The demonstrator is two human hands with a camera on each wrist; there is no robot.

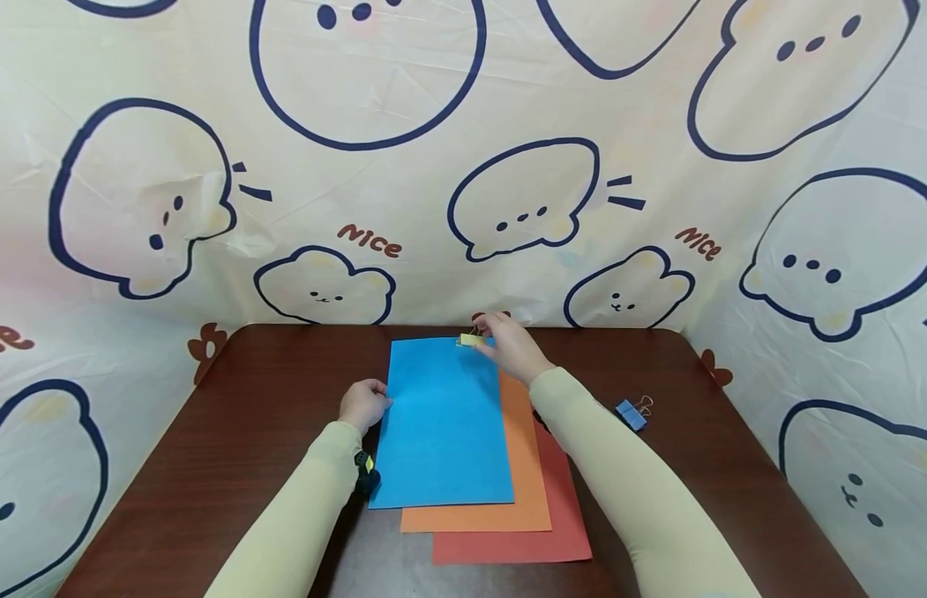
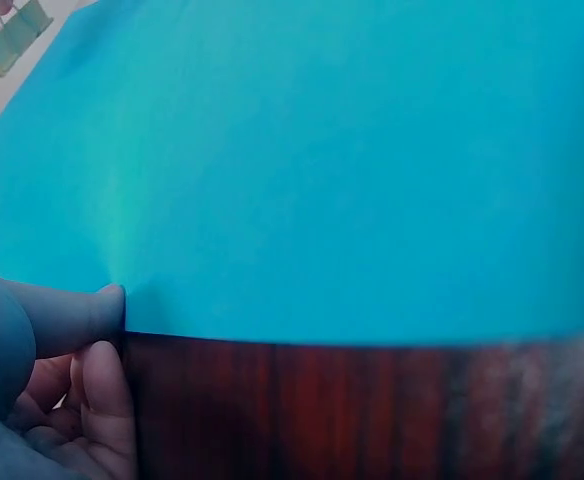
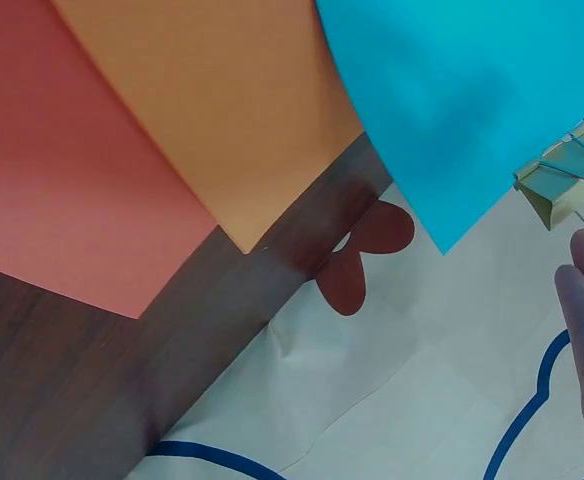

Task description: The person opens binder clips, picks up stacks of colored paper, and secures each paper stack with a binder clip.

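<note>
A blue sheet of paper [image 1: 444, 423] lies uppermost over an orange sheet [image 1: 527, 465] and a red sheet [image 1: 512, 548], fanned toward the lower right. My left hand [image 1: 363, 405] pinches the blue sheet's left edge, the thumb [image 2: 97, 310] on top and the fingers curled below. Up at the far edge of that sheet, my right hand [image 1: 514, 349] holds a yellow binder clip [image 1: 472, 340] by its wire handles. In the right wrist view the clip's mouth is right at the paper's edge, and part of the hand is out of frame.
A blue binder clip [image 1: 631, 414] lies on the brown table [image 1: 284, 432], right of the right forearm. Behind the table's far edge hangs a white cloth [image 1: 426, 282] printed with cartoon outlines, which also runs along both sides.
</note>
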